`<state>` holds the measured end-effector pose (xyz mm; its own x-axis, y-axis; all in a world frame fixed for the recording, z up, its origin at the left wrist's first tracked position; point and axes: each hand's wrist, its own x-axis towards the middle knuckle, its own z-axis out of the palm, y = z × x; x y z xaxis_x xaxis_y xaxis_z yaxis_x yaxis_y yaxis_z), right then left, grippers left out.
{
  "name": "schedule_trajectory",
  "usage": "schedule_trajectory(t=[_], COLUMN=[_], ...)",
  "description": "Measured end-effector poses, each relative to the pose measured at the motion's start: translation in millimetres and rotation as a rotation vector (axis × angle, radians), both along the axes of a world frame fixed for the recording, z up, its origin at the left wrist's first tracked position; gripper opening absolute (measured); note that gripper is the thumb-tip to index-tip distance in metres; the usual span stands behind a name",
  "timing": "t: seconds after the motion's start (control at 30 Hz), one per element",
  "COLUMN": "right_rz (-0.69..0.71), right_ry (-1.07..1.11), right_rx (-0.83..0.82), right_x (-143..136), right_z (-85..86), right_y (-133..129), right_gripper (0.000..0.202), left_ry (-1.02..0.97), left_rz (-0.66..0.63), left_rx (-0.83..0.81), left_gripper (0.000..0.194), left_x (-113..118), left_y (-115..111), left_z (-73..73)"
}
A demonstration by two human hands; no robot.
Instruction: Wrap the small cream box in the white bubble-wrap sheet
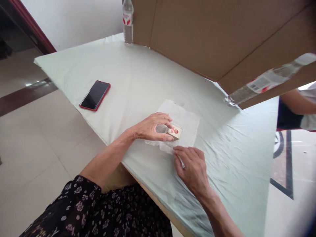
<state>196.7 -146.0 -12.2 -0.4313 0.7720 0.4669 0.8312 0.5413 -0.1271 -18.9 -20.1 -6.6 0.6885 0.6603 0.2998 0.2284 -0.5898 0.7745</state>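
A small cream box (176,132) with a red label and a round picture stands on a thin white sheet of tissue paper (190,123). My left hand (153,127) curves around the box from the left, its thumb and fingertips closed on the box's sides. At the paper's near edge, my right hand (192,166) has thumb and index fingertip pinched together on the sheet. The sheet lies mostly flat, with a crumpled near edge below the box.
A pale green cloth covers the table (118,72). A black phone in a red case (95,95) lies at the left. One plastic bottle (128,23) stands by a large cardboard panel (187,36); another bottle (266,80) leans right. Another person's arm (300,102) shows at the right.
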Motion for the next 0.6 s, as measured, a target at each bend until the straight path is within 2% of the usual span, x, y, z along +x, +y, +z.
schedule_trajectory(t=[0.1, 0.2, 0.27, 0.4, 0.47, 0.6], right_rz=[-0.061, -0.125, -0.169, -0.225, -0.220, -0.184], right_ry=[0.067, 0.104, 0.146, 0.311, 0.398, 0.581], right_rx=[0.029, 0.030, -0.013, -0.214, -0.311, -0.420], right_x=[7, 14, 17, 20, 20, 22], right_z=[12.3, 17.0, 16.2, 11.8, 9.3, 0.1], right_y=[14, 33, 47, 63, 64, 61], right_gripper=[0.008, 0.008, 0.010, 0.015, 0.018, 0.027], left_ry=[-0.010, 0.009, 0.021, -0.032, -0.080, -0.109], left_rz=[-0.031, -0.026, 0.030, 0.248, 0.310, 0.353], left_rx=[0.021, 0.066, 0.097, 0.079, 0.036, -0.043], left_gripper=[0.045, 0.049, 0.042, 0.010, 0.012, 0.009], left_x=[1, 3, 8, 23, 30, 37], left_y=[-1, -2, -2, -6, -10, -16], left_z=[0.3, -1.3, -3.6, -7.8, -8.5, -7.8])
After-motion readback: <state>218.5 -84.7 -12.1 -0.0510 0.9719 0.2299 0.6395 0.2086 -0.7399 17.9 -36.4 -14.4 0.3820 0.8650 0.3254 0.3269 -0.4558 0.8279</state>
